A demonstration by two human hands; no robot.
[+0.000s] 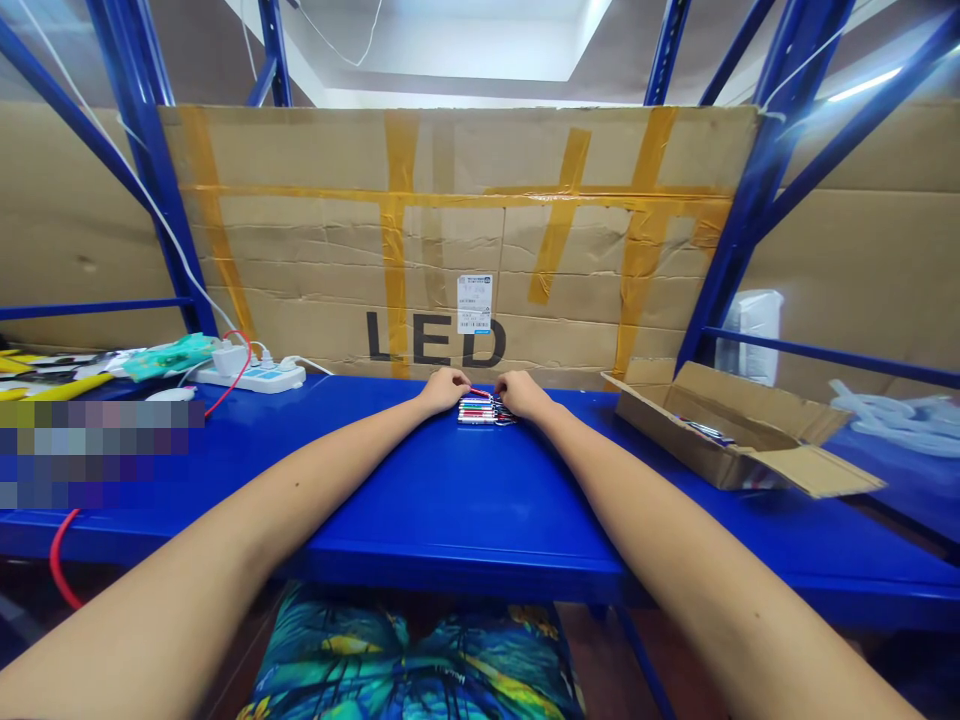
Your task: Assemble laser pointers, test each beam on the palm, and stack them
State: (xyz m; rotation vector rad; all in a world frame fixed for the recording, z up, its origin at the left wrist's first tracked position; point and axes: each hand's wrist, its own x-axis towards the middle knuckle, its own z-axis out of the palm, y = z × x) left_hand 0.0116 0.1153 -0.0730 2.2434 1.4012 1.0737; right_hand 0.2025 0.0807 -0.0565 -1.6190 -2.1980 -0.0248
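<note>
**Head view: both hands on a small stack of slim sticks**

Head camera looks down two bare forearms to a glossy blue metal shelf (450, 500). The left hand (444, 389) and right hand (523, 394) press in from either side on a small pile of thin, multicoloured sticks (480, 409), fingers curled against its ends. Behind stands creased cardboard (465, 240) striped with tan tape, printed "LED", with a white label too small to read. An open carton (739, 430) lies right, a white power strip (255, 375) left.
</note>
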